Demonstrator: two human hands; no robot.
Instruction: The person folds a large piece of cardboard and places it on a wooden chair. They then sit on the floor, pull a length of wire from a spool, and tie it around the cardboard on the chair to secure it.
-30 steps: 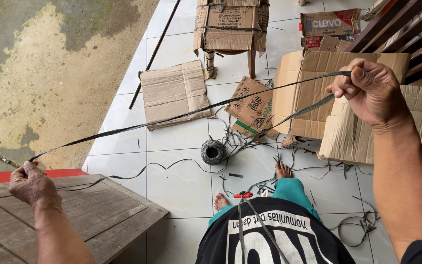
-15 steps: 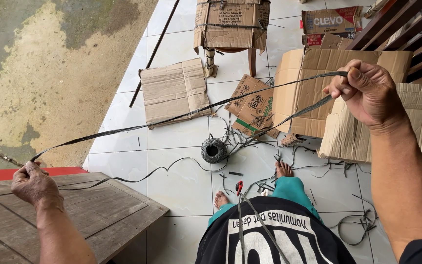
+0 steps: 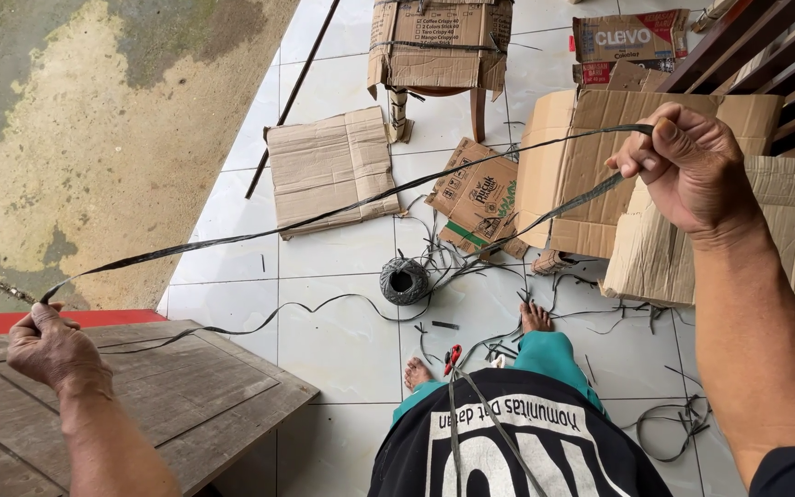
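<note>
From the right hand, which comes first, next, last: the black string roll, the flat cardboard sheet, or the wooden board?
From the right hand:
1. Black string roll, on the tiles at middle.
2. Flat cardboard sheet, further left.
3. Wooden board, lower left, by the left hand.

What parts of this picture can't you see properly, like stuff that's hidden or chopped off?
- Head view: the black strap runs past the left hand and off the left edge; its end is cut off.
- The strap's part inside the right hand is hidden by the curled fingers.
- The small red tool on the floor is half hidden by the dark shirt and too small to identify.
- The wooden panel is cut off by the bottom edge.
</note>
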